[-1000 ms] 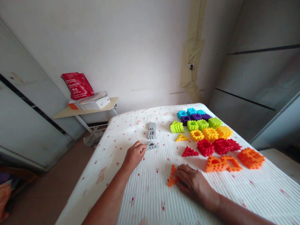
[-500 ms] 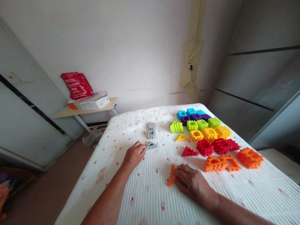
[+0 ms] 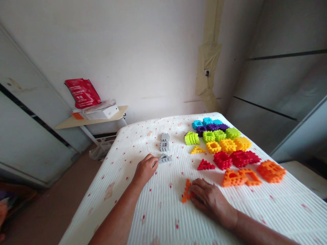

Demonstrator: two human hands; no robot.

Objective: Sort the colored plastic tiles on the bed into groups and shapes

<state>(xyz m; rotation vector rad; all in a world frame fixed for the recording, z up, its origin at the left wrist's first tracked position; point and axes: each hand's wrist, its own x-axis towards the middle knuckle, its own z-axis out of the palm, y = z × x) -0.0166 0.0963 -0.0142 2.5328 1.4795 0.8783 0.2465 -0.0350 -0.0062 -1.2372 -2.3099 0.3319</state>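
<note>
My left hand [image 3: 146, 168] has its fingers closed on the near left end of a grey triangular block [image 3: 165, 158], which lies on the quilted white bedcover [image 3: 158, 211]. Beyond it, two more grey blocks [image 3: 165, 142] form a short column, one with a window pattern. My right hand [image 3: 211, 199] rests on the cover, its curled fingers on the right side of an orange triangular block [image 3: 186, 191]. The thumb and part of that block are hidden. A red triangular block [image 3: 205, 165] and a yellow triangular block [image 3: 197, 150] lie further off.
Stacks of orange [image 3: 271, 171], red [image 3: 240, 158], yellow [image 3: 228, 145], green [image 3: 219, 135], purple [image 3: 214, 127] and blue blocks [image 3: 207, 121] fill the right side. A side table [image 3: 63, 123] holding a red bag [image 3: 83, 93] and a white box [image 3: 103, 112] stands at the far left.
The view has shifted very slightly, moving everything a little to the left. Both hands stay in place on their blocks.
</note>
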